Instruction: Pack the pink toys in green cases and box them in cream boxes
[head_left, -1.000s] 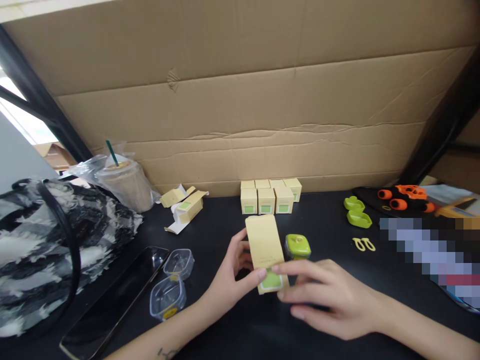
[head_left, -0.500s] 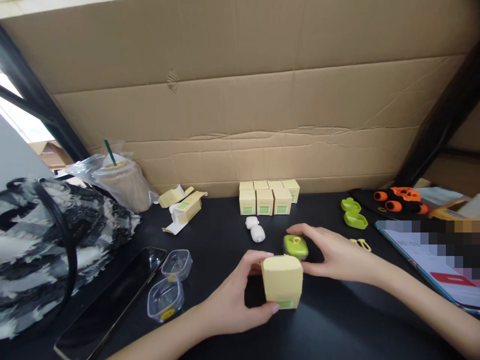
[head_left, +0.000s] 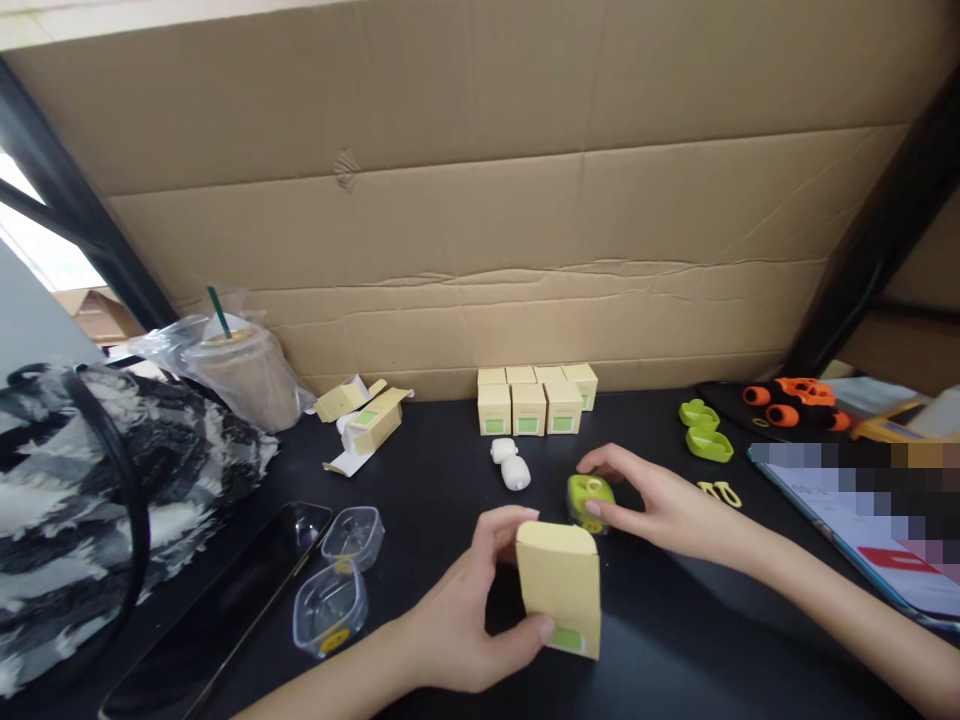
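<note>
Gripping the yellow box (head_left: pixel 561 588) upright in the left hand (head_left: pixel 457 625), near table (head_left: pixel 420 470) edge; right hand (head_left: pixel 660 505) pinches the green case (head_left: pixel 589 497) just behind it. Advice: steady the box's open end, keep case level, align squarely.

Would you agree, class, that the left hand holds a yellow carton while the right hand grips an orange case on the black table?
Not quite: the case under the right hand is green, not orange, as the head view shows. The rest stands: the left hand holds the yellow carton, over the black table.
</note>
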